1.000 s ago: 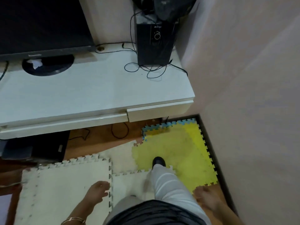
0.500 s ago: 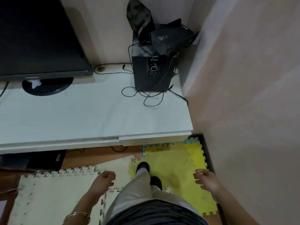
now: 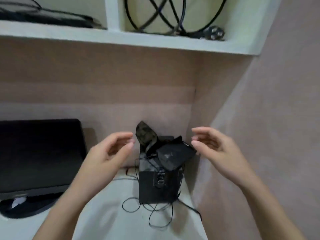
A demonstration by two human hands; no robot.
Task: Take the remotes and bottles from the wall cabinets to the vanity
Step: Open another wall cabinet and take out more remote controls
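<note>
My left hand [image 3: 110, 151] and my right hand [image 3: 213, 148] are both raised in front of me, fingers apart, holding nothing. They hover on either side of a black speaker box [image 3: 158, 186] with dark cloth [image 3: 162, 149] piled on top. Above, the white wall cabinet shelf [image 3: 121, 38] runs across the top of the view, with coiled black cables [image 3: 164, 14] in its right compartment and dark flat items [image 3: 43, 16] in its left one. No remote or bottle is recognisable in view.
A black TV [image 3: 38, 155] stands at the left on the white unit [image 3: 112, 213]. Thin black wires [image 3: 152, 213] trail in front of the speaker. A pink wall [image 3: 277, 135] closes in on the right.
The view has tilted up from the floor mats to the wall shelf. Both hands rose from beside my legs to chest height, either side of the speaker.
</note>
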